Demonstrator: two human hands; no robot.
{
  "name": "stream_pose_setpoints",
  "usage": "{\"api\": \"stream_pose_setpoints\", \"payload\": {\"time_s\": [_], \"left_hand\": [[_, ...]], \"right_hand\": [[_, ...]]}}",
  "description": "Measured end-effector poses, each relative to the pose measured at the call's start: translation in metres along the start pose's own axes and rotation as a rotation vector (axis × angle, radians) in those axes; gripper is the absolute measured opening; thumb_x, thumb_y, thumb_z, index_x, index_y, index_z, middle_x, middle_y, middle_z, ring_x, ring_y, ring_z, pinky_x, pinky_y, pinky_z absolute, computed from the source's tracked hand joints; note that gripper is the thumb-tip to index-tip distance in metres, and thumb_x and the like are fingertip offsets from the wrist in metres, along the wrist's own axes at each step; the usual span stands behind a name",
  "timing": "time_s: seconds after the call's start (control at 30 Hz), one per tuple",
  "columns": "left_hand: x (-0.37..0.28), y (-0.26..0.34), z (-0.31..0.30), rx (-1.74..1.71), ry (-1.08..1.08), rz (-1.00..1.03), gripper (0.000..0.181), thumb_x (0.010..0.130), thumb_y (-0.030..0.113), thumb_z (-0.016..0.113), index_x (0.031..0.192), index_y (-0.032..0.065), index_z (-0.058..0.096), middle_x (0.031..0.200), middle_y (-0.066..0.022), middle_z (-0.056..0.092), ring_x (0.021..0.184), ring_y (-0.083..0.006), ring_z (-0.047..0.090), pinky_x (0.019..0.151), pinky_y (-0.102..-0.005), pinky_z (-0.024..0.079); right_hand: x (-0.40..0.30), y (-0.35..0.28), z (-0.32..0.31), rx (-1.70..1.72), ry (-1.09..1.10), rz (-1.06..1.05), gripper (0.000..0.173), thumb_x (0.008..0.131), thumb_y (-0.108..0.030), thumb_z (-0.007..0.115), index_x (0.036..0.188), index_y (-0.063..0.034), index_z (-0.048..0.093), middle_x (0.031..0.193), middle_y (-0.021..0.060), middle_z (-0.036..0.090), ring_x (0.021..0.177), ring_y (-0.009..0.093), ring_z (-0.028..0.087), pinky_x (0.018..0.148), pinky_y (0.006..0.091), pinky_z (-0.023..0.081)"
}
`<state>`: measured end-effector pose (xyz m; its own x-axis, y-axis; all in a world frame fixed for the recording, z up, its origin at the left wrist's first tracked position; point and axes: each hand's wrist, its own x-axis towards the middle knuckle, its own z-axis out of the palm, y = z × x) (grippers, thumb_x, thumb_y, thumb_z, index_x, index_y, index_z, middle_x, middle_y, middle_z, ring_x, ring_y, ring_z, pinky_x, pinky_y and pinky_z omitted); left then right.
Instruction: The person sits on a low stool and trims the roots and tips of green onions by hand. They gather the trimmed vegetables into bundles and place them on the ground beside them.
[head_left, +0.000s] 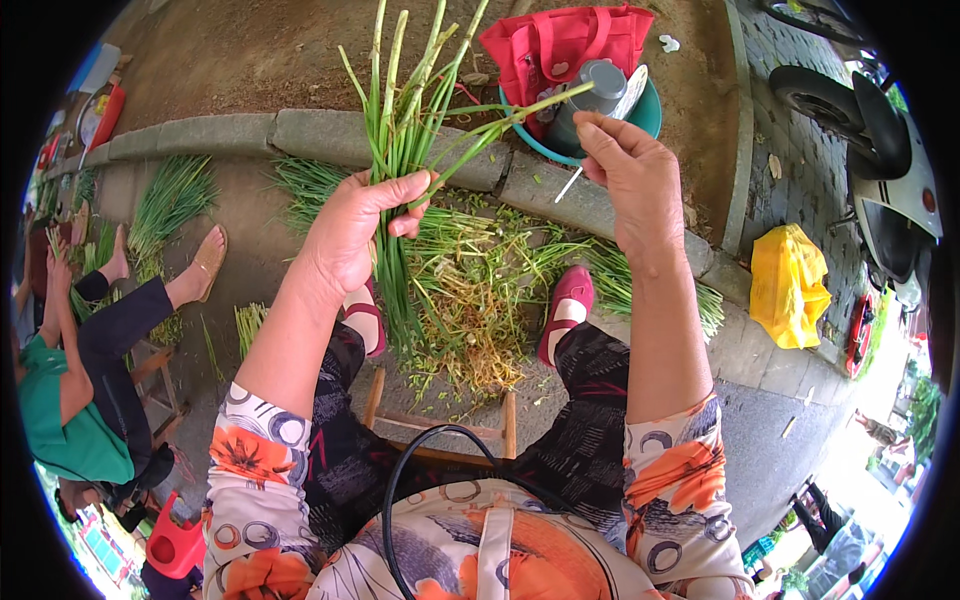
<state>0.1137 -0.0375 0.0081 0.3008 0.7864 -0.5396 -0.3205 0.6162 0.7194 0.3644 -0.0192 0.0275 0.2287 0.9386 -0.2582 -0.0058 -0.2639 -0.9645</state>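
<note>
A bunch of long green stalks, which look like garlic greens or scallions (401, 142), is gripped in my left hand (382, 210), pale cut ends upward and leaves hanging down. One stalk leans out of the bunch to the right, its end just above my right hand (630, 165). The fingertips of my right hand are pinched together around a thin white piece (568, 185); I cannot tell what it is. Below my hands, a heap of yellowed roots and leaf trimmings (480, 322) lies on the ground between my shoes. More green stalks (307, 187) lie along the curb.
Beyond the stone curb (322, 135), a teal basin (654, 112) holds a red bag (555, 45) and a grey-lidded container (600, 86). A yellow plastic bag (789, 285) and a parked scooter (892, 180) stand right. A person in green (75, 420) sits left, near more stalks (172, 199).
</note>
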Motion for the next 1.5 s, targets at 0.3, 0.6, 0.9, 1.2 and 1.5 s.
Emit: {"api": "stream_pose_setpoints", "payload": {"time_s": [0.3, 0.6, 0.9, 1.2, 1.5], "left_hand": [[-0.001, -0.003, 0.005, -0.018, -0.031, -0.019, 0.024, 0.087, 0.015, 0.067, 0.099, -0.0047, 0.06, 0.07, -0.0013, 0.053, 0.053, -0.0065, 0.041, 0.054, -0.0209, 0.035], [0.003, -0.006, 0.005, 0.052, 0.084, 0.078, 0.019, 0.087, 0.01, 0.065, 0.098, -0.0049, 0.062, 0.073, -0.0012, 0.054, 0.058, -0.0065, 0.043, 0.052, -0.0198, 0.035], [0.001, -0.007, 0.011, 0.163, 0.1, 0.091, 0.019, 0.086, 0.014, 0.068, 0.097, -0.001, 0.063, 0.075, -0.0006, 0.055, 0.059, -0.0057, 0.044, 0.053, -0.0193, 0.036], [-0.001, -0.008, 0.017, 0.231, 0.062, 0.09, 0.016, 0.086, 0.016, 0.069, 0.091, 0.0017, 0.064, 0.071, 0.0014, 0.054, 0.057, -0.0057, 0.043, 0.053, -0.0195, 0.034], [-0.001, -0.012, 0.019, 0.212, 0.115, 0.102, 0.018, 0.087, 0.016, 0.067, 0.095, 0.0007, 0.065, 0.07, 0.0023, 0.053, 0.059, -0.0061, 0.042, 0.055, -0.0201, 0.034]], "right_hand": [[0.003, 0.003, -0.002, 0.212, -0.099, -0.001, 0.02, 0.089, -0.017, 0.066, 0.099, 0.0003, 0.064, 0.082, -0.0003, 0.061, 0.068, 0.008, 0.054, 0.067, 0.0229, 0.046], [0.01, 0.004, -0.014, 0.555, 0.063, 0.057, 0.013, 0.086, -0.014, 0.067, 0.089, -0.0015, 0.063, 0.074, 0.0006, 0.058, 0.061, 0.009, 0.053, 0.06, 0.0239, 0.046], [-0.004, 0.011, 0.013, 0.254, -0.143, 0.251, 0.017, 0.084, -0.018, 0.072, 0.089, -0.0023, 0.067, 0.072, -0.0024, 0.059, 0.055, 0.004, 0.049, 0.053, 0.0182, 0.04], [-0.005, 0.015, 0.017, 0.268, -0.19, 0.258, 0.02, 0.083, -0.022, 0.073, 0.08, -0.0039, 0.064, 0.069, -0.0029, 0.057, 0.054, 0.004, 0.047, 0.051, 0.0189, 0.04], [-0.008, 0.008, 0.02, 0.066, -0.174, 0.151, 0.019, 0.085, -0.019, 0.07, 0.082, -0.001, 0.065, 0.069, -0.0028, 0.056, 0.06, 0.005, 0.045, 0.056, 0.0195, 0.037]]}}
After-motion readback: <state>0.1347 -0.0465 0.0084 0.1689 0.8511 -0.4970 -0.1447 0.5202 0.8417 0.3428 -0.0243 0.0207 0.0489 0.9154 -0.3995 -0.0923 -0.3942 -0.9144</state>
